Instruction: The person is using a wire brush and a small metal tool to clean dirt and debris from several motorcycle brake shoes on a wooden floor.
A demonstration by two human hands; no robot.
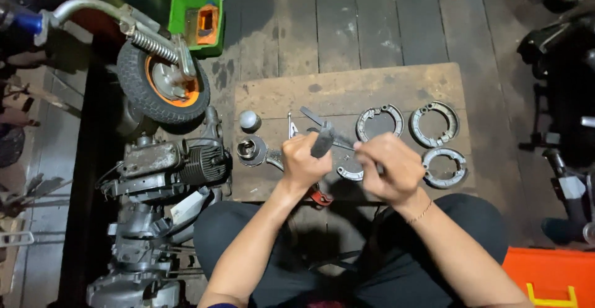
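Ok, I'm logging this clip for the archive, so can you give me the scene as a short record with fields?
Setting: wooden board on a plank floor
Left hand: gripping a grey tool handle
Right hand: closed on a small part, too hidden to identify
On board: three full brake shoe sets, metal hub, round cap
Left of board: small engine, orange-rimmed wheel

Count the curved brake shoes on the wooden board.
4: one brake shoe upper middle, one upper right, one lower right, and one partly hidden behind the hands. More may lie under the hands.
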